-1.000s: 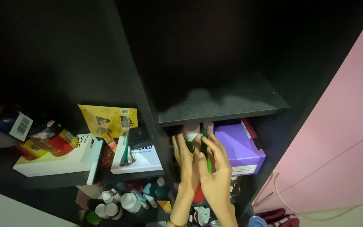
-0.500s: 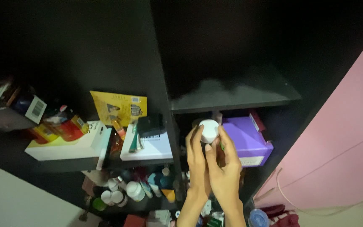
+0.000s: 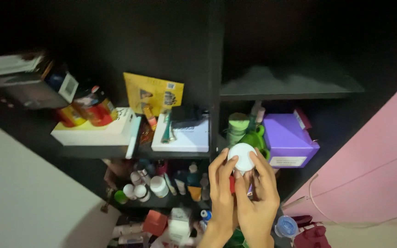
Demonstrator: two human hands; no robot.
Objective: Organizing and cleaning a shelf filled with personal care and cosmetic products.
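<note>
left hand (image 3: pixel 222 193) + right hand (image 3: pixel 257 202) both gripping white round jar (image 3: pixel 241 157) | purple box (image 3: pixel 288 140) at 2 o'clock | green items (image 3: pixel 246 131) at 12, possibly bottles

At centre right you see a purple cardboard box (image 3: pixel 288 140) with a white label (image 3: pixel 286 161); centre left, a yellow printed packet (image 3: pixel 153 93) and flat white boxes (image 3: pixel 95 133).

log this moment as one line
left hand + right hand: hold white round container | near: purple box, green bottles | black shelf
</note>
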